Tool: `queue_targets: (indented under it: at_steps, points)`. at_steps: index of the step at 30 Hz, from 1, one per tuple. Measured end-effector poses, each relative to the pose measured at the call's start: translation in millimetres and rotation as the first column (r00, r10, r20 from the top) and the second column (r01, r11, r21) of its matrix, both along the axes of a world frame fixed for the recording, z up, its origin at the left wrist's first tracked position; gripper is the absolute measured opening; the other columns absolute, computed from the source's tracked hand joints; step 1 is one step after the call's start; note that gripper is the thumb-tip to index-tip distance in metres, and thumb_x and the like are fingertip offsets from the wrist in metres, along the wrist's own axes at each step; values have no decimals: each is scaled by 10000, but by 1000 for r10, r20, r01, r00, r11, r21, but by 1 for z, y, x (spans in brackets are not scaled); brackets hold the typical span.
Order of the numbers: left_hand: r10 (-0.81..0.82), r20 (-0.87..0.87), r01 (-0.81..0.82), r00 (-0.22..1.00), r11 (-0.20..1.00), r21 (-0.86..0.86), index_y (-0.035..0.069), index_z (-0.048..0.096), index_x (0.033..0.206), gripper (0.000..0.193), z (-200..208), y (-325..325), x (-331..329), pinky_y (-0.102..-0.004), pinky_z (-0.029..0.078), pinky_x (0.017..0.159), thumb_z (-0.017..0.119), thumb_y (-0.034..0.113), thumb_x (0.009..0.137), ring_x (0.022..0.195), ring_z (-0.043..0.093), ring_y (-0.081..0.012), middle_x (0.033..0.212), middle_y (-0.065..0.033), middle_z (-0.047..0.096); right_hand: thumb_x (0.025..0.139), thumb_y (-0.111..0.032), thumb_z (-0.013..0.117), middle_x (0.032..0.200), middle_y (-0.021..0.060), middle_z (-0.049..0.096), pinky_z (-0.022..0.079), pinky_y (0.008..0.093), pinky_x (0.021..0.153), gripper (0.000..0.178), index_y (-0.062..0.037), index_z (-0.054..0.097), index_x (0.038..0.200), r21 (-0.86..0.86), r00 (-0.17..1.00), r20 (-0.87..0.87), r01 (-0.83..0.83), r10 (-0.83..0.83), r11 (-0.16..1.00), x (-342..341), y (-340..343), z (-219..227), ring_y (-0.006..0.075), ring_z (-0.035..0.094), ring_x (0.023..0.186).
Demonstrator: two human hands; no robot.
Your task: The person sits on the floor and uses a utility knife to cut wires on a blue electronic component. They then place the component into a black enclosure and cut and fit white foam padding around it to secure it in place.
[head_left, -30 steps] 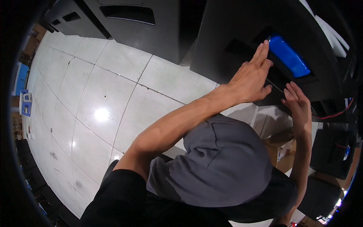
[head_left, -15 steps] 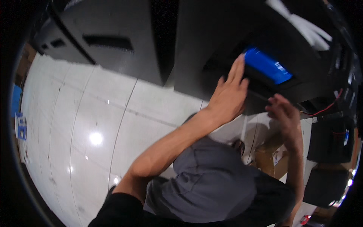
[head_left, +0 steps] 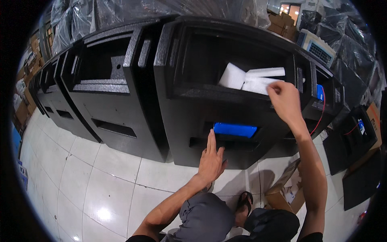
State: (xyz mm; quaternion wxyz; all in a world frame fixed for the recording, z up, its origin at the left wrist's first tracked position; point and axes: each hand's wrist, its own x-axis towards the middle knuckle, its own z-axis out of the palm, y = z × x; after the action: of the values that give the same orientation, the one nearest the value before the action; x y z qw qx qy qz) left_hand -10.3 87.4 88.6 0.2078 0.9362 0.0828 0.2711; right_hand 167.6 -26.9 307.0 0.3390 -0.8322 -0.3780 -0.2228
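A shiny blue rectangular pack (head_left: 235, 130) sits in a slot low on the front of a large black cabinet (head_left: 181, 125). My left hand (head_left: 211, 163) has its fingers stretched out, fingertips touching the pack's left end or the slot's edge. Above, in the cabinet's upper recess, lie several white foam strips (head_left: 233, 76). My right hand (head_left: 287, 101) is closed, thumb and fingers pinched at the right end of the nearest foam strip. The fingertips partly hide that end.
More black cabinets (head_left: 109, 109) stand in a row to the left. At the right, a neighbouring cabinet holds another blue pack (head_left: 320, 92) with a red wire (head_left: 322, 115). An open cardboard box (head_left: 296, 197) sits on the tiled floor (head_left: 109, 181). Plastic-wrapped goods (head_left: 121, 16) are stacked behind.
The view has tilted up, bringing the upper recess and foam into fuller sight. My right hand has risen from below the blue pack to the foam; my left stays at the pack's left end.
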Motion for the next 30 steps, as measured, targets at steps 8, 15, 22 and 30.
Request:
queue_targets:
  at_steps: [8,15,22,30]
  points:
    - [5,5,-5,1000,999,53,-49,620,1128,483,-7,-2,1,-449,487,950,787,173,733,1449,212,-468,1535,-401,63,826,-478,714,979,188,724,556,422,788,490,-8,742,964,-596,919,268,395,-290,700,14,61,42,340,707,922]
    - [-8,41,6,999,999,41,-42,604,1088,458,-11,1,0,-447,480,927,785,168,724,1464,200,-437,1547,-382,73,706,-643,738,1091,236,692,531,427,884,745,16,714,1052,-543,920,37,346,-390,765,36,52,23,371,674,1034]
    - [-3,-51,3,999,1000,0,-15,625,1103,471,-4,-1,-1,-453,457,971,817,148,705,1455,202,-459,1551,-378,29,761,-600,705,585,99,620,509,250,439,679,78,667,741,-176,876,-462,60,-136,983,28,6,51,164,635,478]
    - [5,22,-5,1000,1000,-14,-14,610,1114,471,-6,2,3,-450,473,960,811,106,705,1396,291,-507,1538,-392,24,788,-737,609,674,117,641,537,211,498,873,121,657,943,-25,891,-454,-27,13,999,23,-27,48,143,669,579]
